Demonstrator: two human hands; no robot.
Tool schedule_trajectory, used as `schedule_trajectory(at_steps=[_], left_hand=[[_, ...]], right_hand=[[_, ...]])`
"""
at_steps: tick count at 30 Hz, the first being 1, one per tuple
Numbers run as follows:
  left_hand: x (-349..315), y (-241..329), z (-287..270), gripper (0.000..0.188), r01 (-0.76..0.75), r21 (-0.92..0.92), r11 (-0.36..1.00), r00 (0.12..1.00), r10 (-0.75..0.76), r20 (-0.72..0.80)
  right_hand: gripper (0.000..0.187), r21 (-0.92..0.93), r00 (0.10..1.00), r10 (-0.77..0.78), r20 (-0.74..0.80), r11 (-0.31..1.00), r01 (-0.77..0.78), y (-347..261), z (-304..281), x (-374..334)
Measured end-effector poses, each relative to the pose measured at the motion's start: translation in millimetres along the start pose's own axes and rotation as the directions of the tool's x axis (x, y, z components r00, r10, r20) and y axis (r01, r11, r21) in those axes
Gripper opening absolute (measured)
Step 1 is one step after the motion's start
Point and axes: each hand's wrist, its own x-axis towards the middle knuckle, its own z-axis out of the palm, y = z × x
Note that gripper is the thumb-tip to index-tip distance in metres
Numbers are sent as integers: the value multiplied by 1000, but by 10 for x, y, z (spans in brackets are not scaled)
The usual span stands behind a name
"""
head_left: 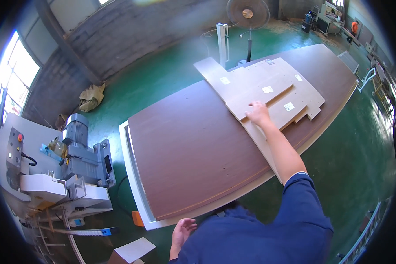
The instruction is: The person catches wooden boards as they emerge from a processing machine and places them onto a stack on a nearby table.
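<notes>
My right hand [258, 114] reaches across a large brown table-like panel [189, 145] to a stack of light wooden boards. Its fingers are bent over the near left end of a narrow board [268, 98] and appear to grip it; the fingertips are partly hidden. Beneath lies a long pale board [259, 145] set crosswise, running toward my body. Other boards [310, 90] of different lengths lie in the pile, several with white labels. My left hand [183, 231] hangs beside the panel's near edge, fingers loosely curled and apart, holding nothing.
A grey machine with a motor [77, 132] and a control panel [15, 147] stands at left. A fan [248, 13] and a white post [222, 44] are behind the panel. A sack [91, 97] lies by the wall. Far right, a person in orange [354, 27] stands near machinery.
</notes>
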Motion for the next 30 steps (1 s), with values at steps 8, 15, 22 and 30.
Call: schedule_trajectory(at_steps=[8,15,22,30], left_hand=[[-111,41,35,29,-51,37,998,996,53,-65],[-326,-158,-151,27,-89,-70,994,971,71,-228],[-341,-294,-211,27,-115,-120,986,961,79,-266],[-191,-307,-138,27,-126,-125,984,977,101,-186]], right_hand=[[60,-288,998,-57,-32,957,45,-373,620,-60],[46,-392,990,121,-75,909,-141,-388,633,210],[48,-382,975,189,-118,897,-220,-187,652,276],[49,-370,963,210,-166,892,-259,-37,684,161]])
